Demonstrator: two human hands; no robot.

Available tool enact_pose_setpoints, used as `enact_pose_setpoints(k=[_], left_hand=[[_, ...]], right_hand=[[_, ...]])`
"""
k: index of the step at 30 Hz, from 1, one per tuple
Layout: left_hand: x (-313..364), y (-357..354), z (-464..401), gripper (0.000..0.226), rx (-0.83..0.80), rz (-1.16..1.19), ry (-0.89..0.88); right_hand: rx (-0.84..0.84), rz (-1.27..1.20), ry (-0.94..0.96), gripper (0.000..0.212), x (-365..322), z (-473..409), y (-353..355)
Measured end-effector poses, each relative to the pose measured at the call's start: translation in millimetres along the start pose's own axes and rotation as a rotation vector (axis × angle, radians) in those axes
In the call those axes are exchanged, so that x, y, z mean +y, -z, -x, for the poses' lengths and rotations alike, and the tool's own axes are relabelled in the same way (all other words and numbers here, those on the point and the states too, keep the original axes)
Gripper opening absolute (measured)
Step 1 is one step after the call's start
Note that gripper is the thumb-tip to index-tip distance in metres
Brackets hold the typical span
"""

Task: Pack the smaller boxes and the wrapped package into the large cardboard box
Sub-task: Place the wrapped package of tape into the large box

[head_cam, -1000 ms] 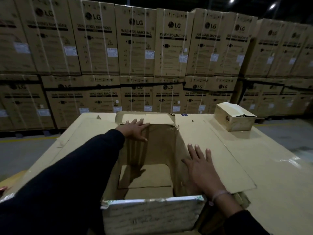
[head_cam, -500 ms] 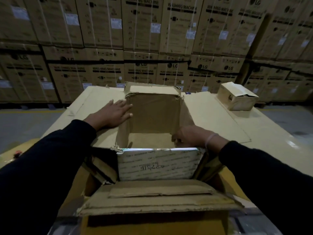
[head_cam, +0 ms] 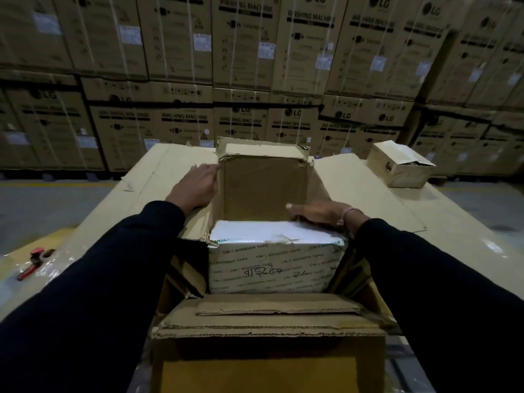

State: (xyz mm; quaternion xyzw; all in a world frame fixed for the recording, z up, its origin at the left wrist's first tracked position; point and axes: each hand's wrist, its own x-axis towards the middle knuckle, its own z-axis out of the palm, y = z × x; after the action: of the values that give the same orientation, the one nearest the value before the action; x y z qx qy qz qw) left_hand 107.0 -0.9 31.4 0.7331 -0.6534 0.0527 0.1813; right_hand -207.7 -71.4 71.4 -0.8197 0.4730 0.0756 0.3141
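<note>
Open space fills the far half of the large cardboard box [head_cam: 263, 191]; the wrapped package [head_cam: 276, 262] blocks its near half, flaps splayed outward.

One large open cardboard box [head_cam: 263, 191] sits on the work surface, with one tape-wrapped package [head_cam: 275, 259] at its near side. One small box [head_cam: 399, 165] stands far right. One red tool [head_cam: 35, 260] lies left. Two hands show.
</note>
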Motion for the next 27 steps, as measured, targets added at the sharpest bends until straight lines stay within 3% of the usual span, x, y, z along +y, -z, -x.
enact_pose_setpoints(k=[4, 6, 8, 10, 12, 13, 17, 20, 23, 27], left_hand=[[0.2, 0.7, 3.1, 0.025, -0.001, 0.018, -0.014], [6.0, 2.5, 8.2, 0.019, 0.014, 0.038, -0.057], [9.0, 4.9, 12.0, 0.011, 0.018, 0.067, -0.053], [6.3, 4.2, 6.4, 0.016, 0.021, 0.014, -0.052], [0.9, 0.2, 0.3, 0.027, 0.007, 0.018, 0.007], [-1.0, -1.9, -1.8, 0.028, 0.012, 0.041, 0.032], [0.2, -5.6, -2.4, 0.028, 0.037, 0.013, 0.017], [0.8, -6.3, -3.5, 0.03, 0.066, -0.042, -0.01], [8.0, -8.2, -3.5, 0.034, 0.037, -0.122, -0.024], [15.9, -9.3, -1.3, 0.045, -0.032, -0.181, 0.046]], right_hand=[[0.304, -0.138, 0.147, 0.051, 0.5, 6.2, 42.2], [0.325, -0.316, 0.227, 0.044, -5.2, 28.3, 64.6], [0.188, -0.567, 0.293, 0.042, -7.5, 57.6, 82.8], [-0.121, -0.665, 0.337, 0.048, -1.6, 83.9, 90.1], [-0.325, -0.516, 0.353, 0.057, 0.1, 106.9, 84.6], [-0.343, -0.366, 0.332, 0.06, 1.8, 109.3, 78.1], [0.097, 0.401, 0.134, 0.106, 21.4, 100.1, 11.9], [0.231, 0.414, 0.176, 0.114, 54.9, 90.0, -47.2], [0.376, 0.379, 0.208, 0.119, 72.7, 82.0, -61.2], [0.351, 0.388, 0.206, 0.126, 71.5, 76.0, -56.5]])
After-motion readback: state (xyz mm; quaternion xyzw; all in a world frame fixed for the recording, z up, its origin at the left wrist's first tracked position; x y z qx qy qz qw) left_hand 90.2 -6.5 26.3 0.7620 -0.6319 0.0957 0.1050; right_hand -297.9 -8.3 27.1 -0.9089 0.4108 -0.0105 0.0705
